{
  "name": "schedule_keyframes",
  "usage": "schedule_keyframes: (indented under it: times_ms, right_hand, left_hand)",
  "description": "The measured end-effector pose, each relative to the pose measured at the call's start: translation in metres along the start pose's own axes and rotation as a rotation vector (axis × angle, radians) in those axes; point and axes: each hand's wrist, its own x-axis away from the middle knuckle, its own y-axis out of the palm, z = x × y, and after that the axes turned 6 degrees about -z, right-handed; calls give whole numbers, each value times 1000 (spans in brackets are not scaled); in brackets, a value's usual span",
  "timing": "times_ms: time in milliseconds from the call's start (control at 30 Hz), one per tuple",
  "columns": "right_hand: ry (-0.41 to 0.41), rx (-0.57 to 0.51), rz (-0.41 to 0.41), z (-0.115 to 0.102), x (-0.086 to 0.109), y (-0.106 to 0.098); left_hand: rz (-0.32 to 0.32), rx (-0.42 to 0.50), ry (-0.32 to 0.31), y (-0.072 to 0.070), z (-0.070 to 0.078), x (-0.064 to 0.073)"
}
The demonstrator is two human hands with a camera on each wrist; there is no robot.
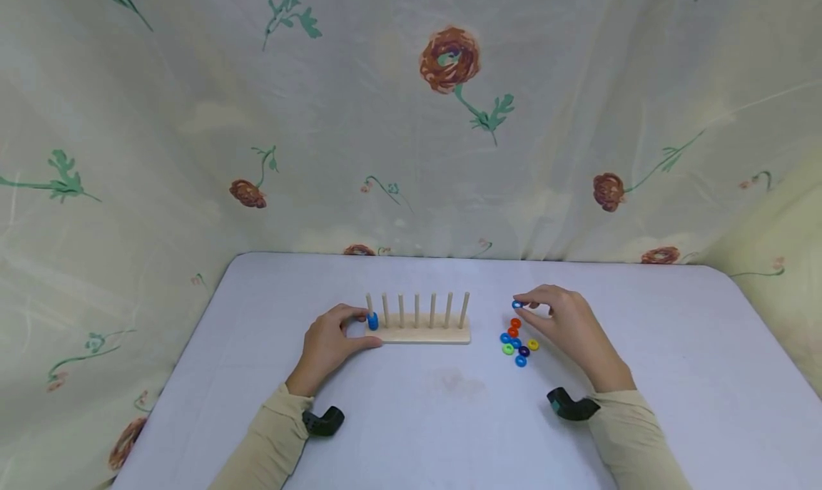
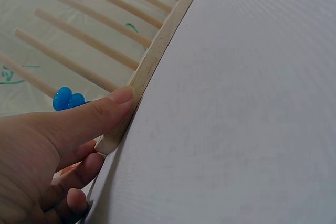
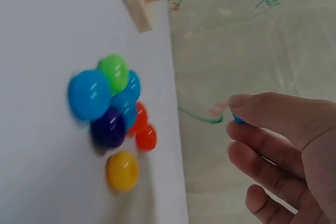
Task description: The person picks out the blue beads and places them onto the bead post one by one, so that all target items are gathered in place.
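A wooden peg board with a row of several upright pegs stands on the table. Blue beads are stacked on its leftmost peg. My left hand grips the left end of the base, its thumb along the front edge. Over the table to the right, my right hand pinches a blue bead between thumb and fingertips; in the right wrist view that bead is mostly covered by them. Below it lie loose beads, among them a yellow bead, a green bead and a dark purple bead.
More loose beads lie in the same group, including a red-orange bead and a blue bead. The white table backs onto a flowered curtain. A dark wrist device sits at each sleeve.
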Motion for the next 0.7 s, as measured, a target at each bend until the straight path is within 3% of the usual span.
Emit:
schedule_keyframes:
  times_ms: [300,700]
  right_hand:
    - [-79,-83,72,-33,-20,-1]
    - [-270,-185,220,-83,-43,12]
  left_hand:
    - [2,-4,7,1,-2,-1]
    - [-3,-16,5,0,-1,-1]
